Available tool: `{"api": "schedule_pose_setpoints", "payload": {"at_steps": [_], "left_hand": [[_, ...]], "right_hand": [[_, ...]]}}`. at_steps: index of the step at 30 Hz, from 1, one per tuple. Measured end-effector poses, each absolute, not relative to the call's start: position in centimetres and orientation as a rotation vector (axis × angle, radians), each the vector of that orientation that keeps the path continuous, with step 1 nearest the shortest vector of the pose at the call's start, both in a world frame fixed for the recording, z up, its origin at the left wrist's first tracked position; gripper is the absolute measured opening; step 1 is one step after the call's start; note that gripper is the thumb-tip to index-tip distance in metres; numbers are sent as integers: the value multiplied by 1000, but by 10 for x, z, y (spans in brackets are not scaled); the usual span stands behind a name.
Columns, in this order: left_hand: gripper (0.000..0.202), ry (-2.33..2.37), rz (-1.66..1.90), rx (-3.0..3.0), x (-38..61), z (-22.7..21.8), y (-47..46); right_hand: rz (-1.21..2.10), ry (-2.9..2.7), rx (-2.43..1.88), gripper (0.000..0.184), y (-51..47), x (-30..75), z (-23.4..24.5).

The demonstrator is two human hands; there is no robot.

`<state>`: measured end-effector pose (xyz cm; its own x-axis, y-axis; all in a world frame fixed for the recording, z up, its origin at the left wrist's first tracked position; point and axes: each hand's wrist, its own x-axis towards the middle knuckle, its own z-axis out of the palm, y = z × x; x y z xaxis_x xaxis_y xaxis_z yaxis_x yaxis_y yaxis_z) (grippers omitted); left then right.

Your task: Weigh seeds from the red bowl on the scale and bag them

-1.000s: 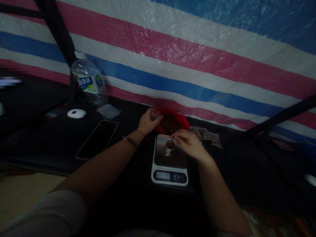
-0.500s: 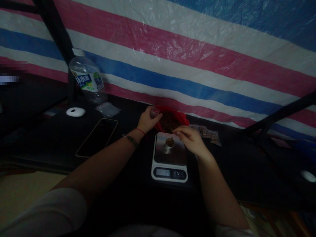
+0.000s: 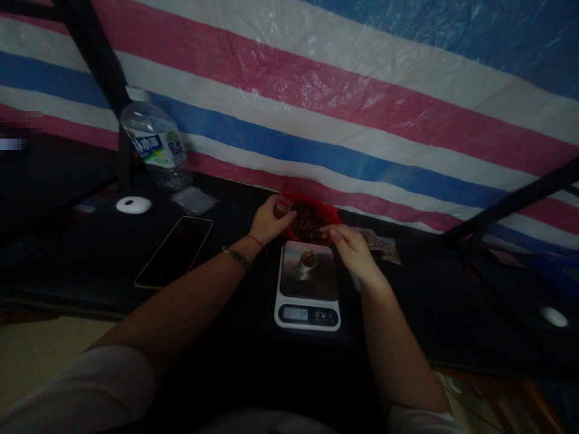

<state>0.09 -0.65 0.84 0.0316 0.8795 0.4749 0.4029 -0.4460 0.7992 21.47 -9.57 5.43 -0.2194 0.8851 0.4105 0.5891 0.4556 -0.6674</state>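
Note:
My left hand (image 3: 268, 220) is closed round a small clear plastic cup (image 3: 283, 207) at the left rim of a red bag (image 3: 333, 212). Dark brown dried bits (image 3: 307, 222) fill the bag. Over its near right edge my right hand (image 3: 347, 241) is held with thumb and fingertips pinched; whatever lies between them is too small to make out. Just in front stands a white kitchen scale (image 3: 284, 301) with a steel plate and a lit display, its digits blurred. On the plate sits a small round cup (image 3: 307, 268) heaped with brown bits (image 3: 308, 258).
Small clear bags of brown bits (image 3: 384, 248) lie right of the red bag. To the left are a phone (image 3: 174, 252), a white oval device (image 3: 134, 205), an empty clear bag (image 3: 195, 201) and a large plastic bottle (image 3: 156, 144). A striped tarp (image 3: 316, 108) hangs behind.
My right hand has moved slightly away from the scale's far edge, over the brown bits in the red bag. My left hand keeps its hold on the cup. The view has shifted a little.

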Motion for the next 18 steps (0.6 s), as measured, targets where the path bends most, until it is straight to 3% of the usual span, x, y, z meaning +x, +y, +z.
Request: {"api": "schedule_pose_setpoints", "payload": {"at_steps": [5, 9, 14, 18], "left_hand": [[39, 1272, 1408, 1869, 1, 6, -5], [41, 1245, 1401, 1864, 1, 5, -6], [39, 1253, 1382, 1867, 2, 6, -8], [36, 1193, 1361, 1935, 3, 9, -11]], "right_hand": [[896, -2048, -1014, 49, -97, 222, 52], [900, -2220, -1121, 69, -97, 218, 48], [748, -2342, -1192, 48, -99, 207, 51], [817, -2267, -1156, 33, -97, 206, 49]]}}
